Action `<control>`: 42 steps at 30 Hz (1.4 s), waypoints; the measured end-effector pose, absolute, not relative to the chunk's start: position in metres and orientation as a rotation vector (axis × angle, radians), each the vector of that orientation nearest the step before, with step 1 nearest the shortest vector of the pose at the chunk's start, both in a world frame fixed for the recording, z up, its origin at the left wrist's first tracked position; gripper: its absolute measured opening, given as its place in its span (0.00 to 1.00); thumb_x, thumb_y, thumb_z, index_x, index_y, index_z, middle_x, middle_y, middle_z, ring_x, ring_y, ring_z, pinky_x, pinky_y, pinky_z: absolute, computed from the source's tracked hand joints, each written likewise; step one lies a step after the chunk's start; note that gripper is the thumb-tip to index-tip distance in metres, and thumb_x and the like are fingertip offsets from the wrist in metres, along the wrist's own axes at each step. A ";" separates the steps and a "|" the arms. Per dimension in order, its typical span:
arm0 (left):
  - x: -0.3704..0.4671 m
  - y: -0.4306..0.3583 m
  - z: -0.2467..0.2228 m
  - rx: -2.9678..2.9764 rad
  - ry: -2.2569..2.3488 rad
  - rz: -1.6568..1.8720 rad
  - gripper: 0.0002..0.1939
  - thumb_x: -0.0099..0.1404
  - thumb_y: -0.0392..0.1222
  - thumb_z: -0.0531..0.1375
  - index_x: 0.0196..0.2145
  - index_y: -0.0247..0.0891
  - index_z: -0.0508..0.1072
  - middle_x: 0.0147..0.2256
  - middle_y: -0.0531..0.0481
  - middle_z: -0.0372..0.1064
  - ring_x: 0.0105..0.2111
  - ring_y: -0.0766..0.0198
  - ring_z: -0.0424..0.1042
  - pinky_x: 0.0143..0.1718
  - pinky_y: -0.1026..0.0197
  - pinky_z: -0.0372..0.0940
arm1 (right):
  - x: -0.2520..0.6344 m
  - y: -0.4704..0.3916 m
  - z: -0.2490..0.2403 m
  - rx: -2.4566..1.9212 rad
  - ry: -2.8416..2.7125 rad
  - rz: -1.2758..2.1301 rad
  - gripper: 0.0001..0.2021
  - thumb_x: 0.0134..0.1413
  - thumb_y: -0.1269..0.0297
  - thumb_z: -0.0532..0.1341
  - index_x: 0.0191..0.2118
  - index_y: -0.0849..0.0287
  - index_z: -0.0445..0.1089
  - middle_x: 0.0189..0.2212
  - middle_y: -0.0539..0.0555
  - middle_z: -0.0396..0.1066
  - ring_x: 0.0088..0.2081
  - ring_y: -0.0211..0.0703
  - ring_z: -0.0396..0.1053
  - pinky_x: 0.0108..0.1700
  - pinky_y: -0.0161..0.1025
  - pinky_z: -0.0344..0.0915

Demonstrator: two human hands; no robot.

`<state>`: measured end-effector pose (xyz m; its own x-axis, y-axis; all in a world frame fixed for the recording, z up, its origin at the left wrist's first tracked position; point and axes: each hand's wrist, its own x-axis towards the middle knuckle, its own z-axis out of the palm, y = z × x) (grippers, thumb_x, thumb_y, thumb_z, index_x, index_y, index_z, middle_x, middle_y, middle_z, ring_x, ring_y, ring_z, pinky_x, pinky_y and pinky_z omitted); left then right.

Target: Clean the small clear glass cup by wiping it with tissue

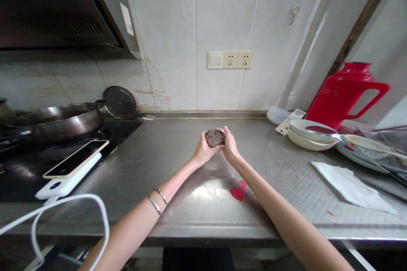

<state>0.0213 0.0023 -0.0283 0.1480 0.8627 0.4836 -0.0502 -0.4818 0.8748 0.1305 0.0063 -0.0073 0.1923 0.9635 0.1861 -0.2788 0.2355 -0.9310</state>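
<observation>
A small round glass jar or cup (215, 137) with a dark rim is held between both hands above the middle of the steel counter. My left hand (203, 150) wraps round its left and near side, the fingers closed on it. From the right, my right hand (230, 146) presses against the same glass, its fingers pointing up. What is inside the glass is too small to make out. Below the hands, a red heart-shaped piece (238, 191) lies on the counter (165, 152), partly beside my right forearm.
At left, a pan (63, 125) stands on the black stove, with a phone (78, 159) and a white power bank (68, 180) near its edge and a looping white cable. At right are a red thermos (340, 95), stacked bowls (310, 142), dishes and a white napkin (351, 186).
</observation>
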 end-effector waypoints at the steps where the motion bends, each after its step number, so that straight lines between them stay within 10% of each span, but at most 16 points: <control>1: 0.022 0.001 -0.028 1.650 0.855 1.481 0.38 0.43 0.42 0.72 0.48 0.38 0.56 0.47 0.40 0.67 0.47 0.54 0.69 0.50 0.49 0.62 | 0.130 0.006 -0.007 -0.923 -0.992 1.028 0.26 0.50 0.44 0.51 0.36 0.61 0.74 0.29 0.54 0.76 0.37 0.48 0.72 0.41 0.39 0.66; 19: 0.004 0.019 -0.027 1.469 0.960 1.614 0.34 0.43 0.44 0.71 0.44 0.38 0.59 0.41 0.46 0.66 0.41 0.59 0.70 0.46 0.54 0.64 | 0.131 0.000 0.000 -0.882 -1.028 1.111 0.12 0.42 0.58 0.60 0.29 0.59 0.74 0.31 0.53 0.74 0.39 0.46 0.69 0.40 0.37 0.65; 42: -0.006 0.011 -0.009 1.329 0.840 1.448 0.32 0.41 0.41 0.71 0.43 0.34 0.65 0.41 0.44 0.68 0.38 0.61 0.69 0.43 0.56 0.64 | 0.175 0.016 0.005 -1.080 -1.161 0.753 0.17 0.39 0.53 0.65 0.29 0.64 0.75 0.23 0.52 0.73 0.29 0.44 0.69 0.33 0.38 0.64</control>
